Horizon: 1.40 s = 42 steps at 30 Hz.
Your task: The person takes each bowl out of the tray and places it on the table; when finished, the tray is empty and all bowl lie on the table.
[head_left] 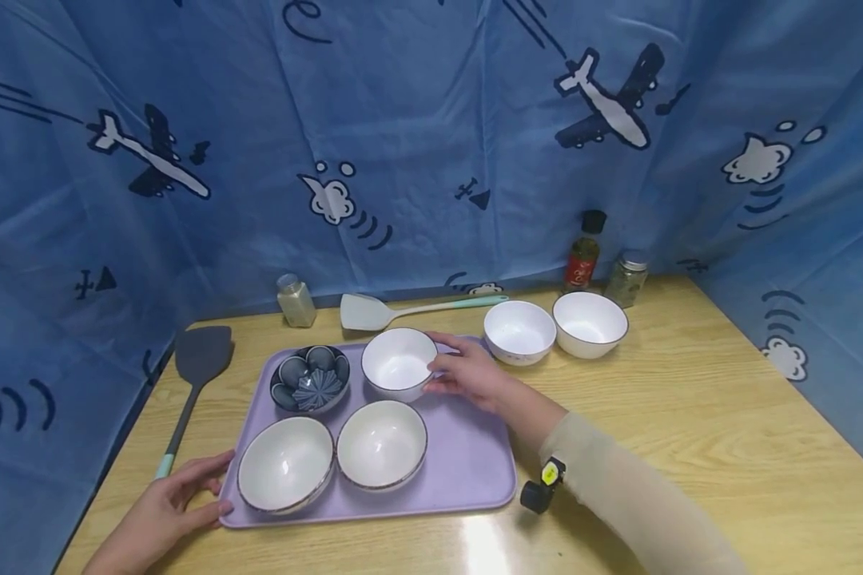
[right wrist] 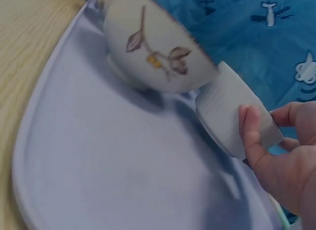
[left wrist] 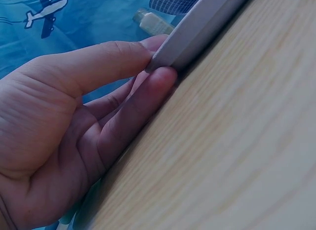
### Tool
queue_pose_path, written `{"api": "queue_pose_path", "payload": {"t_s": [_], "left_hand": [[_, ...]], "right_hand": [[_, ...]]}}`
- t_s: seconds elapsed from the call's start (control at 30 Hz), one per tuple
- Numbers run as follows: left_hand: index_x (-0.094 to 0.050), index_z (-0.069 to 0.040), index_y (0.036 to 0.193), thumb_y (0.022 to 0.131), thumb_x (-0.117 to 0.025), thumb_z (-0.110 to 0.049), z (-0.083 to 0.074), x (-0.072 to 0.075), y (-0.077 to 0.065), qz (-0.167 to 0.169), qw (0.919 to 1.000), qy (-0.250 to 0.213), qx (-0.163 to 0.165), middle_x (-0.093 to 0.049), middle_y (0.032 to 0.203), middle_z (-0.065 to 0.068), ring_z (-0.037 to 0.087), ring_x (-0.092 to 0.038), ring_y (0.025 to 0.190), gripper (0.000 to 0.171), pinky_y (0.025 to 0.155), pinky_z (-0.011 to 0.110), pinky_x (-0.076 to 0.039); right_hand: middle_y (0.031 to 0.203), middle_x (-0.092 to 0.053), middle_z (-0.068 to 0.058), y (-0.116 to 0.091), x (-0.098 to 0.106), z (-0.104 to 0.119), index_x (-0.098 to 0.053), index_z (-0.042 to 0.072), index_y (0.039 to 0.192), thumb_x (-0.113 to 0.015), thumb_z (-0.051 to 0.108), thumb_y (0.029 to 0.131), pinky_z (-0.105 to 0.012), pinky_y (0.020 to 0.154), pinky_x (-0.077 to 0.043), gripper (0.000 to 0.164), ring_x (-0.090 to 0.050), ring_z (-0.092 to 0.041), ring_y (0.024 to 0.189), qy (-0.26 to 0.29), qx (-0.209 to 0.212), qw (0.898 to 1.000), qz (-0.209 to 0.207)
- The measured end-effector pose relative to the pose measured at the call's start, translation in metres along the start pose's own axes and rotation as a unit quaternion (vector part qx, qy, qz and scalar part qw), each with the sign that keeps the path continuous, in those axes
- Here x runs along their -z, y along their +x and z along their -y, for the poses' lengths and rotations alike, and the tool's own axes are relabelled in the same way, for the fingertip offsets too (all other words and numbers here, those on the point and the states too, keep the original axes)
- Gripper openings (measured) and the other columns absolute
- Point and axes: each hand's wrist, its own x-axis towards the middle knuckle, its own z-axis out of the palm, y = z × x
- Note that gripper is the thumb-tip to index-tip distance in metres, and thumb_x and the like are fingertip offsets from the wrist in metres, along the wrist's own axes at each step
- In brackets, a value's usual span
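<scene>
My left hand (head_left: pixel 169 507) pinches the left front corner of a lilac tray (head_left: pixel 467 471); the left wrist view shows thumb and finger on its rim. With my right hand (head_left: pixel 475 374) I hold a white dark-rimmed bowl (head_left: pixel 399 361) by its right side, at the tray's back edge. In the right wrist view thumb and fingers are on the wall of this bowl (right wrist: pixel 229 111). Left of it on the tray is a dark blue petal-patterned bowl (head_left: pixel 311 379). Two cream bowls with brown rims, the left one (head_left: pixel 286 463) and the right one (head_left: pixel 383 444), stand in front.
Two white bowls, one (head_left: pixel 520 331) beside another (head_left: pixel 590 323), stand behind the tray's right corner. A sauce bottle (head_left: pixel 582 255) and spice jar (head_left: pixel 626 278) are behind them. A pale spatula (head_left: pixel 367 312), shaker jar (head_left: pixel 296 301) and dark spatula (head_left: pixel 203 355) lie or stand around.
</scene>
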Motion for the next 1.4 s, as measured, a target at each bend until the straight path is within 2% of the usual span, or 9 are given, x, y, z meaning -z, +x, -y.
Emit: {"api": "queue_pose_path", "payload": {"t_s": [0.23, 0.4, 0.63, 0.77, 1.0, 1.07, 1.23, 1.3, 1.4], "left_hand": [[-0.046, -0.01, 0.149, 0.084, -0.078, -0.043, 0.0, 0.0, -0.001, 0.0, 1.0, -0.001, 0.002, -0.051, 0.146, 0.011, -0.008, -0.05, 0.109, 0.08, 0.089, 0.003, -0.039], [-0.045, -0.011, 0.15, 0.084, -0.078, -0.044, 0.004, 0.0, -0.001, 0.0, 0.9999, -0.004, 0.014, -0.049, 0.147, 0.011, -0.007, -0.051, 0.108, 0.081, 0.087, 0.003, -0.039], [-0.046, -0.012, 0.149, 0.085, -0.077, -0.045, 0.003, -0.001, 0.0, 0.0, 0.9999, 0.002, 0.013, -0.051, 0.146, 0.009, -0.006, -0.05, 0.11, 0.078, 0.088, 0.003, -0.039], [-0.047, -0.013, 0.149, 0.086, -0.076, -0.044, 0.001, -0.001, 0.0, 0.003, 1.0, -0.003, 0.004, -0.05, 0.148, 0.009, -0.007, -0.049, 0.111, 0.076, 0.089, 0.004, -0.039], [-0.046, -0.015, 0.15, 0.085, -0.076, -0.047, -0.001, 0.001, 0.0, 0.007, 0.9999, 0.003, 0.013, -0.051, 0.146, 0.007, -0.005, -0.048, 0.112, 0.078, 0.09, 0.003, -0.038], [-0.046, -0.016, 0.149, 0.084, -0.076, -0.047, -0.001, 0.002, 0.0, 0.004, 0.9999, 0.003, 0.013, -0.051, 0.145, 0.006, -0.004, -0.048, 0.112, 0.078, 0.09, 0.003, -0.038], [-0.048, -0.015, 0.148, 0.084, -0.077, -0.043, -0.002, 0.003, 0.001, -0.002, 0.9999, -0.01, -0.003, -0.052, 0.145, 0.006, -0.006, -0.049, 0.113, 0.076, 0.09, 0.004, -0.039], [-0.047, -0.015, 0.149, 0.084, -0.077, -0.043, -0.002, 0.003, 0.002, -0.001, 0.9999, -0.012, -0.003, -0.052, 0.146, 0.006, -0.007, -0.049, 0.112, 0.076, 0.09, 0.004, -0.039], [-0.048, -0.015, 0.148, 0.084, -0.078, -0.043, 0.0, 0.003, 0.002, -0.006, 0.9999, -0.012, -0.003, -0.052, 0.146, 0.007, -0.007, -0.05, 0.111, 0.076, 0.089, 0.004, -0.04]], "right_hand": [[0.129, -0.052, -0.026, -0.02, 0.009, 0.014, -0.04, 0.016, 0.153, -0.054, -0.002, 0.09, -0.028, 0.073, -0.061, 0.067, -0.071, -0.019, 0.073, 0.014, 0.016, 1.0, -0.021], [0.143, -0.041, -0.026, -0.039, 0.018, 0.025, -0.039, 0.015, 0.154, -0.053, -0.002, 0.091, -0.028, 0.074, -0.061, 0.067, -0.07, -0.019, 0.076, -0.001, 0.021, 0.999, -0.025], [0.137, -0.044, -0.029, -0.071, 0.043, 0.031, -0.035, 0.014, 0.156, -0.052, 0.0, 0.093, -0.026, 0.076, -0.06, 0.067, -0.07, -0.019, 0.079, -0.038, 0.017, 0.999, -0.016], [0.135, -0.043, -0.023, -0.093, 0.062, 0.034, -0.03, 0.011, 0.157, -0.051, 0.0, 0.093, -0.026, 0.079, -0.059, 0.068, -0.069, -0.019, 0.082, -0.056, 0.015, 0.998, -0.001], [0.119, -0.049, -0.018, -0.125, 0.091, 0.037, -0.027, 0.011, 0.158, -0.052, 0.001, 0.094, -0.034, 0.082, -0.059, 0.069, -0.069, -0.021, 0.084, -0.114, -0.005, 0.993, 0.022], [0.12, -0.049, -0.017, -0.13, 0.099, 0.037, -0.027, 0.011, 0.158, -0.053, 0.001, 0.094, -0.037, 0.083, -0.06, 0.069, -0.068, -0.022, 0.085, -0.124, -0.003, 0.992, 0.028], [0.109, -0.052, -0.01, -0.134, 0.122, 0.035, -0.026, 0.012, 0.158, -0.054, 0.002, 0.096, -0.04, 0.084, -0.059, 0.069, -0.068, -0.022, 0.086, -0.144, 0.004, 0.989, 0.046], [0.113, -0.053, -0.01, -0.133, 0.13, 0.034, -0.026, 0.011, 0.158, -0.054, 0.001, 0.096, -0.039, 0.084, -0.06, 0.069, -0.069, -0.022, 0.088, -0.152, 0.005, 0.987, 0.052], [0.133, -0.047, -0.015, -0.129, 0.14, 0.034, -0.025, 0.011, 0.159, -0.054, 0.0, 0.095, -0.038, 0.081, -0.06, 0.07, -0.069, -0.023, 0.088, -0.157, 0.003, 0.986, 0.057]]}}
